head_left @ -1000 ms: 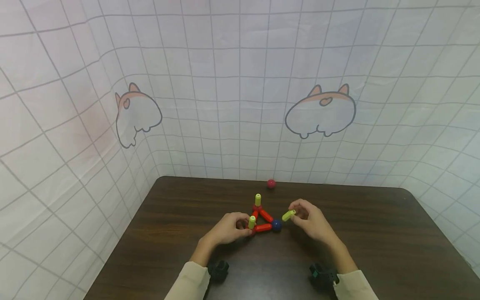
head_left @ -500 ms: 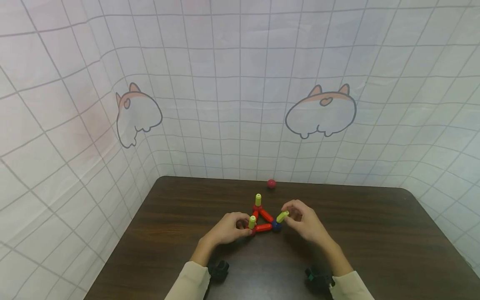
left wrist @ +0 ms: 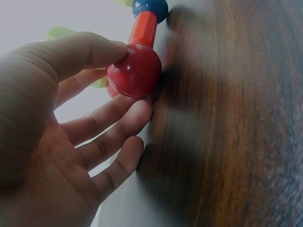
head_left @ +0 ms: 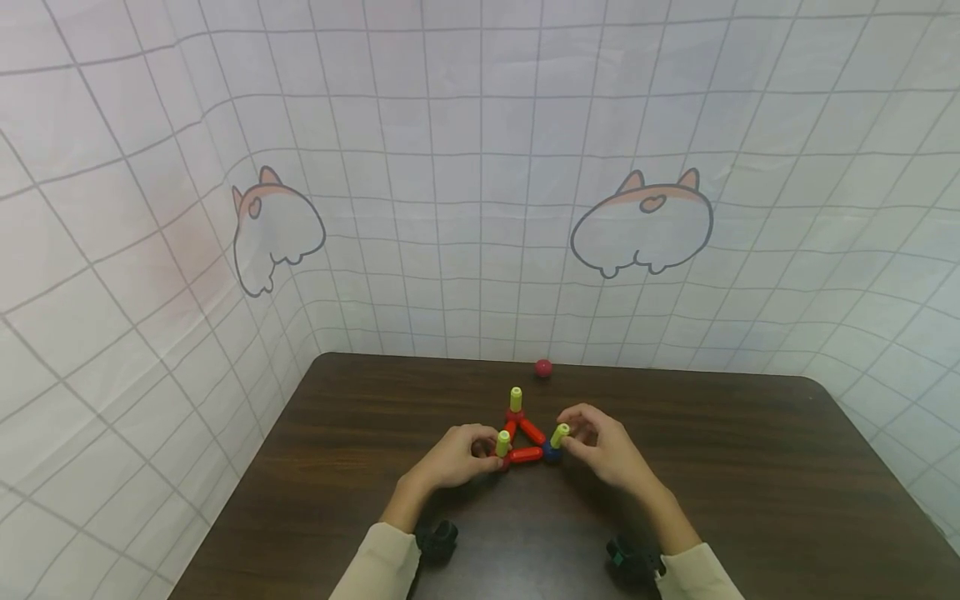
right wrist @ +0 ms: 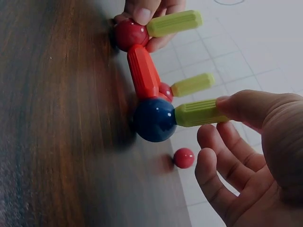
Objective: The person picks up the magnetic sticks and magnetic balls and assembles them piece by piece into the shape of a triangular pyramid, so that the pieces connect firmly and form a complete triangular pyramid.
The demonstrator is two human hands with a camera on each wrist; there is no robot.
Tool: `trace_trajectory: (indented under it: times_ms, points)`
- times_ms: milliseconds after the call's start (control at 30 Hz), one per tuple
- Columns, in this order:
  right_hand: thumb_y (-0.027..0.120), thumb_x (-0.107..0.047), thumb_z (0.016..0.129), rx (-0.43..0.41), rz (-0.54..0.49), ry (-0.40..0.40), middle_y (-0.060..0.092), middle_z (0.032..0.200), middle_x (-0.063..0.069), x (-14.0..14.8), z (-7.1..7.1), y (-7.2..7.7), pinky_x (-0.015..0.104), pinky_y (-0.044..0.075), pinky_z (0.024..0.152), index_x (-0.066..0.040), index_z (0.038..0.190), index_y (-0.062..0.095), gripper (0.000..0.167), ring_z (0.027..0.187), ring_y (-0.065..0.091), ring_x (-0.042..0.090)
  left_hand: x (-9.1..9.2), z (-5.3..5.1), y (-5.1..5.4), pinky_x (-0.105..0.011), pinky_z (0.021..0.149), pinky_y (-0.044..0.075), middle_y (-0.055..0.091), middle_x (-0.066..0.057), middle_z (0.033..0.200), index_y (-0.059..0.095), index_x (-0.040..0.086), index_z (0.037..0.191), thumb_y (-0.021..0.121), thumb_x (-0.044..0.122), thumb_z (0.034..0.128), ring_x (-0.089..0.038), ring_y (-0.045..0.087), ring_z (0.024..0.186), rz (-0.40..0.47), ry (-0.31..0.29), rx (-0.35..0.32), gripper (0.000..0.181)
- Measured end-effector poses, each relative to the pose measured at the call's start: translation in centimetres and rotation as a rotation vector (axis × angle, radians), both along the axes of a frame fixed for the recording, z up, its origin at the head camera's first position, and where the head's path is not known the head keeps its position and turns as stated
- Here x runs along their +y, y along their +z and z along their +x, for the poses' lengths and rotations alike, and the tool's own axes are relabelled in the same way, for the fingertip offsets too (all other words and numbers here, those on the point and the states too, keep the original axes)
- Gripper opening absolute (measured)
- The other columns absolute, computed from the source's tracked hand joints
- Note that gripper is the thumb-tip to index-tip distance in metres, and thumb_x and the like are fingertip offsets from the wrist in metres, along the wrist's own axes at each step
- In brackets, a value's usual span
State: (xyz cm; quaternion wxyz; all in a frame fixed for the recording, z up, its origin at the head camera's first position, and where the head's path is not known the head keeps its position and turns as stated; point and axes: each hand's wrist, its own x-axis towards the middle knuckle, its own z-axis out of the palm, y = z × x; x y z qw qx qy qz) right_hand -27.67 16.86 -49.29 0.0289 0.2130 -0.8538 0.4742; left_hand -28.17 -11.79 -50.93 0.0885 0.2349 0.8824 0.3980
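A triangle of red rods [head_left: 527, 455] joined by balls lies flat on the table. My left hand [head_left: 452, 457] grips the red ball [left wrist: 135, 71] at its near left corner, thumb on top in the left wrist view. A yellow-green rod [right wrist: 174, 23] stands up from that ball. Another yellow-green rod [head_left: 516, 400] stands on the far red ball [head_left: 514, 416]. With thumb and fingers my right hand [head_left: 609, 446] pinches a third yellow-green rod [right wrist: 201, 113], whose lower end touches the blue ball [right wrist: 155, 119] at the right corner. This rod leans slightly right.
A loose red ball [head_left: 543, 368] lies near the back edge of the dark wooden table [head_left: 360, 400]. Behind and to the left hangs a white gridded cloth [head_left: 480, 183] with cartoon animal prints.
My right hand has moved left with its yellow-green rod, which has tipped more upright and come onto the blue ball. The left hand has stayed on the red ball.
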Motion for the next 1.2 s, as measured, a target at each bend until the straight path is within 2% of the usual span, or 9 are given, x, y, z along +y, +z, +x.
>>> trace_trajectory:
  times_ms: [333,533,700,867,1000,1200]
  points:
    - [0.077,-0.01,0.091,-0.019,-0.016,-0.022,0.07,0.096,0.004,-0.7,0.1,-0.4,0.025,0.052,0.066,-0.012,0.113,0.066,0.025,0.076,0.063,0.01,0.1,0.0,0.1,-0.022,0.061,0.046,0.069,0.002,0.095,0.072,0.018,0.105,0.075,0.017,0.0924,-0.007,0.057,0.073,0.009,-0.01,0.017,0.013]
    - [0.077,-0.015,0.091,-0.014,0.054,-0.062,0.07,0.097,0.0,-1.0,0.1,-0.9,0.024,0.052,0.07,-0.015,0.115,0.068,0.025,0.08,0.063,0.008,0.0,0.0,0.1,-0.022,0.059,0.045,0.067,0.003,0.086,0.071,0.02,0.103,0.076,0.022,0.0926,-0.008,0.057,0.069,0.011,-0.025,0.015,0.012]
    - [0.076,-0.021,0.093,-0.021,0.097,-0.082,0.07,0.103,0.0,-1.1,0.2,-1.0,0.026,0.05,0.074,-0.014,0.119,0.072,0.027,0.086,0.061,0.011,-0.2,0.0,0.2,-0.023,0.059,0.046,0.068,0.002,0.086,0.071,0.021,0.105,0.073,0.026,0.0952,-0.01,0.058,0.071,0.032,-0.035,-0.012,0.012]
    - [0.068,-0.028,0.099,-0.056,0.133,-0.043,0.069,0.11,0.0,-1.1,0.2,-1.3,0.029,0.049,0.078,-0.014,0.128,0.071,0.032,0.092,0.059,0.013,-0.4,-0.1,0.2,-0.024,0.061,0.046,0.071,0.002,0.094,0.071,0.019,0.108,0.07,0.028,0.0979,-0.011,0.058,0.074,0.046,-0.037,-0.028,0.014]
    - [0.061,-0.028,0.103,-0.057,0.139,0.003,0.067,0.113,0.0,-1.1,0.1,-1.5,0.032,0.05,0.084,-0.014,0.131,0.068,0.032,0.098,0.06,0.014,-0.5,-0.2,0.1,-0.025,0.069,0.049,0.073,0.004,0.099,0.072,0.017,0.111,0.07,0.029,0.0985,-0.009,0.062,0.081,0.048,-0.013,-0.026,0.017]
    - [0.062,-0.03,0.103,-0.07,0.128,0.021,0.065,0.11,0.001,-1.2,0.1,-1.5,0.028,0.047,0.078,-0.013,0.129,0.069,0.032,0.092,0.056,0.014,-0.5,-0.3,0.0,-0.03,0.081,0.054,0.074,0.003,0.106,0.074,0.016,0.117,0.07,0.03,0.0983,-0.009,0.066,0.093,0.039,0.013,-0.018,0.024]
